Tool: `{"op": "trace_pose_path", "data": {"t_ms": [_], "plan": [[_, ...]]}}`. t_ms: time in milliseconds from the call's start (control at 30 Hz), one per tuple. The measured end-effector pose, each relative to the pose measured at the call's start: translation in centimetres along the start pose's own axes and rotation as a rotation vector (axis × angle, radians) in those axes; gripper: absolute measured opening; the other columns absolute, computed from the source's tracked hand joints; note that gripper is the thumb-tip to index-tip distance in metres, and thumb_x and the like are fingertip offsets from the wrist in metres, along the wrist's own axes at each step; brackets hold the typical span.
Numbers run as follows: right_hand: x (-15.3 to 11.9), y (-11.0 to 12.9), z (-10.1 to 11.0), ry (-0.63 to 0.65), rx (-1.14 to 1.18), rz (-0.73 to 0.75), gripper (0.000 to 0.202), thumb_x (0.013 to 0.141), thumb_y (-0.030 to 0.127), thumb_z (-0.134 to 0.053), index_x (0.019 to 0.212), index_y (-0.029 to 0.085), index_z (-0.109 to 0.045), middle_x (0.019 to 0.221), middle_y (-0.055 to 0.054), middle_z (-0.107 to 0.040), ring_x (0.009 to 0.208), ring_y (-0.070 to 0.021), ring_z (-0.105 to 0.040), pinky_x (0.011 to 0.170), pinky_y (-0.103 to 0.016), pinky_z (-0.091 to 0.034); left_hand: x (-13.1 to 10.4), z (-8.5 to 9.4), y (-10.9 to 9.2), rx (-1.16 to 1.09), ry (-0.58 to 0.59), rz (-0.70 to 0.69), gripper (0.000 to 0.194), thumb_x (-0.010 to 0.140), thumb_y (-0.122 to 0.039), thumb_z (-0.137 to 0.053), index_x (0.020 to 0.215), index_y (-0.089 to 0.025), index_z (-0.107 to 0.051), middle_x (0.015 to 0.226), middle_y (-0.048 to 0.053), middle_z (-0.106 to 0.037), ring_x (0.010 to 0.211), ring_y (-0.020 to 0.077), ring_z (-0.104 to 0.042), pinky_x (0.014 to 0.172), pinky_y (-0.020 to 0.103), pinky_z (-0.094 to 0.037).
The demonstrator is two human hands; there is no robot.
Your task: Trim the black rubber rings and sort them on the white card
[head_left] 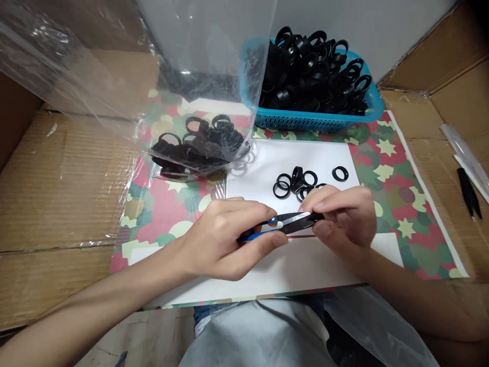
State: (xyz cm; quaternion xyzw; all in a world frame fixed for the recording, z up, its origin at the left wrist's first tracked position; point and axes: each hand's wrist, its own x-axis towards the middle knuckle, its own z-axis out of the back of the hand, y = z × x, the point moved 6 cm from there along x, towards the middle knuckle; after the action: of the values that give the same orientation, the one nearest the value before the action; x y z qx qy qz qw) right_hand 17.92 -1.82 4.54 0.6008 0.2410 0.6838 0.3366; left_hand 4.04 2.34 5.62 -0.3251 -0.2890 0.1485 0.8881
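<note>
My left hand (233, 237) is closed round a pair of blue-handled snips (252, 236), whose blades point right. My right hand (349, 219) pinches a black ring (316, 217) between thumb and fingers, right at the tips of the blades. Just beyond my hands, several black rings (281, 190) lie in a loose cluster on a white sheet (252, 178), partly hidden by my right fingers. A single black ring (340, 174) sits apart to the right of them.
A blue basket (301, 122) heaped with black rings stands at the back. Left of it, a clear plastic bag (206, 66) holds more rings. Black tweezers (469, 193) lie at the far right. Cardboard walls (462, 86) border the patterned mat (405, 193).
</note>
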Motion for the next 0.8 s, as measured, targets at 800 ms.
{"op": "trace_pose_path", "data": {"t_ms": [800], "plan": [[-0.09, 0.21, -0.13, -0.025, -0.063, -0.002, 0.018, 0.081, 0.015, -0.054, 0.095, 0.026, -0.053, 0.072, -0.001, -0.055, 0.063, -0.015, -0.057, 0.051, -0.03, -0.049, -0.11, -0.51, 0.49, -0.102, -0.015, 0.122, 0.019, 0.087, -0.027, -0.052, 0.076, -0.014, -0.061, 0.053, -0.001, -0.053, 0.045, 0.0078, -0.041, 0.043, 0.02, -0.029]]}}
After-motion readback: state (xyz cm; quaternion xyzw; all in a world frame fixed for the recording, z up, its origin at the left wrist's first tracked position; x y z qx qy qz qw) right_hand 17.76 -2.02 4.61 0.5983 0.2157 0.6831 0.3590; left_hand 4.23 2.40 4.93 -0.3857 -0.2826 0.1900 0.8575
